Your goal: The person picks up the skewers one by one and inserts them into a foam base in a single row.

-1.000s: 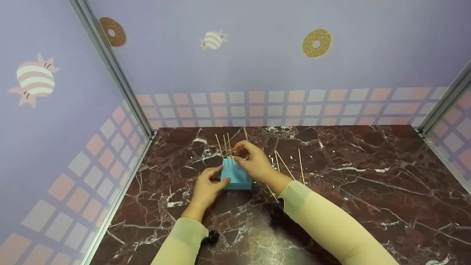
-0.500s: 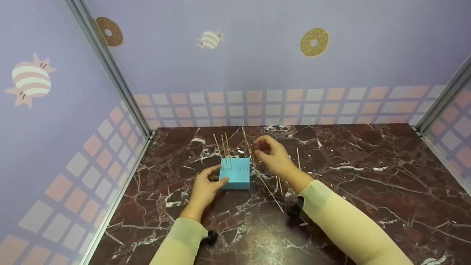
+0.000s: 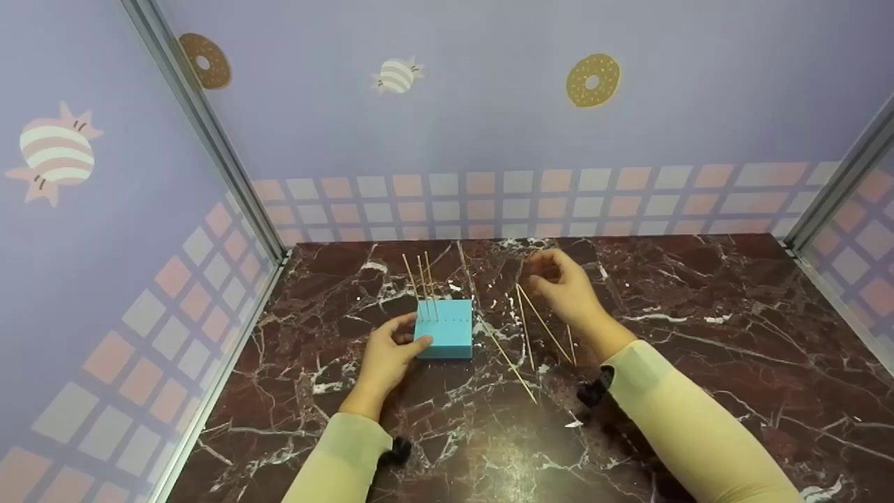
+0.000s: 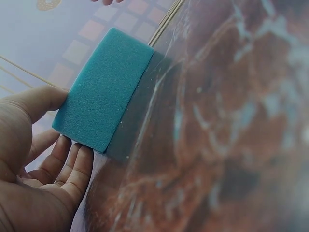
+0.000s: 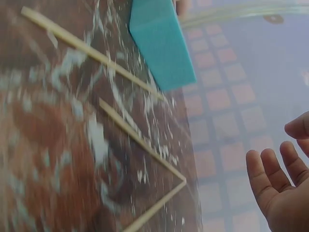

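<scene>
A blue foam block [image 3: 454, 334] lies on the marbled table, with three thin wooden sticks [image 3: 423, 286] standing upright in its left part. A row of small holes runs on to the right of them. My left hand [image 3: 386, 353] holds the block at its left side, thumb on the top edge and fingers against the side, as the left wrist view shows. Over the table to the right, my right hand [image 3: 569, 290] hovers with loosely bent fingers and nothing between them. Below it lie more wooden sticks [image 3: 546, 324], two meeting at their far ends; one is partly hidden by the hand.
One loose stick [image 3: 508, 360] lies slanted between the block and the others. White crumbs [image 3: 492, 304] are scattered behind the block. Patterned panels [image 3: 489, 126] enclose the table [image 3: 698, 377] at the back and both sides.
My right hand has left the upright sticks and moved right, over the loose ones. My left hand stays on the block, and the three sticks remain standing.
</scene>
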{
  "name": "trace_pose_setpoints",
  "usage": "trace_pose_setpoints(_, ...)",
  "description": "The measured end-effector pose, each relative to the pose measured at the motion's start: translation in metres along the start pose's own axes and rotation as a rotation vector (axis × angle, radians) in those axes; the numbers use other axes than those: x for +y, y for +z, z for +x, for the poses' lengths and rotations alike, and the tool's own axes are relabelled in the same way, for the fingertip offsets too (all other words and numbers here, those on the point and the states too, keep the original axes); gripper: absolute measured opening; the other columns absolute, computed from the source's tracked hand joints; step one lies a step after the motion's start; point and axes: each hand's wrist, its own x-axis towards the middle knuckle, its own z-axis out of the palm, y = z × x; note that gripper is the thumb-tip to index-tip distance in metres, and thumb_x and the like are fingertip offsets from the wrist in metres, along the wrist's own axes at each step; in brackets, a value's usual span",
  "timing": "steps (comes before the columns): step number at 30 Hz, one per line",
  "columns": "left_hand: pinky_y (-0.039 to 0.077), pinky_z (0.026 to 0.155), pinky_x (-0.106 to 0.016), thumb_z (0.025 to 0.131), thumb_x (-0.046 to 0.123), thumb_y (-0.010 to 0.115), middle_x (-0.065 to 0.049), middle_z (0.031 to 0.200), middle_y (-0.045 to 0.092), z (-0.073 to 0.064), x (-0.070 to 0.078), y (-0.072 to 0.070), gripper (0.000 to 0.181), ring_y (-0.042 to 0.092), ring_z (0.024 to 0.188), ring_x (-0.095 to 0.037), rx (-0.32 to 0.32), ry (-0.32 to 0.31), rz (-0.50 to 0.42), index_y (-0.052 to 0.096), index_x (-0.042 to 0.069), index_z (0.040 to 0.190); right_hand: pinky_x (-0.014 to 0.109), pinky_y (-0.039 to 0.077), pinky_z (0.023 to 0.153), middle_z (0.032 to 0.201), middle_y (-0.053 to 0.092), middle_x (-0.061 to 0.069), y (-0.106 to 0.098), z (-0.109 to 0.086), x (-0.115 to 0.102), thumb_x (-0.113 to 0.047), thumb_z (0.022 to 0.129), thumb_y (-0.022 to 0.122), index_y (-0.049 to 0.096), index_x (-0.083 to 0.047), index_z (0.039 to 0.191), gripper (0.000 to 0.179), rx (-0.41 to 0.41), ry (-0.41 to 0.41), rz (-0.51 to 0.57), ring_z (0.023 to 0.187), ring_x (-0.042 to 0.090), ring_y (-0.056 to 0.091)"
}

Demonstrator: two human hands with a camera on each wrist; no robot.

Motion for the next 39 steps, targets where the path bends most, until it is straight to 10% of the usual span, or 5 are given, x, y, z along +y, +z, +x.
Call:
trace_pose_setpoints(19,0.059,0.087,-0.034,0.103,0.023,0.087,-0.022,0.145,0.071,0.002,0.002,0.000,0.061,0.071,0.123,-0.032,0.010,0.015,-0.004,0.066,0.006,0.157,0.025,0.059,0.088,0.136,0.070,0.032,-0.055,0.007,0.032,-0.009,0.094,0.091,0.063,0.008,0.146,0.062,-0.044,0.141,-0.315,0.113,0.035,0.073)
trace_pose_setpoints(27,0.061,0.090,-0.038,0.103,0.024,0.087,-0.021,0.149,0.069,0.001,0.002,0.000,0.061,0.071,0.126,-0.033,0.003,0.014,0.010,0.066,0.008,0.158,0.024,0.066,0.074,0.130,0.069,0.031,-0.062,0.006,0.036,-0.011,0.090,0.095,0.065,0.014,0.142,0.065,-0.120,0.287,-0.341,0.078,0.010,0.073)
trace_pose_setpoints(39,0.060,0.084,-0.034,0.102,0.023,0.089,-0.023,0.142,0.072,0.001,0.000,0.002,0.061,0.074,0.121,-0.032,0.014,0.014,-0.009,0.067,0.006,0.156,0.029,0.068,0.068,0.095,0.072,0.013,-0.057,0.006,0.034,-0.008,0.084,0.101,0.069,0.016,0.120,0.053,-0.186,0.426,-0.373,0.066,0.013,0.076)
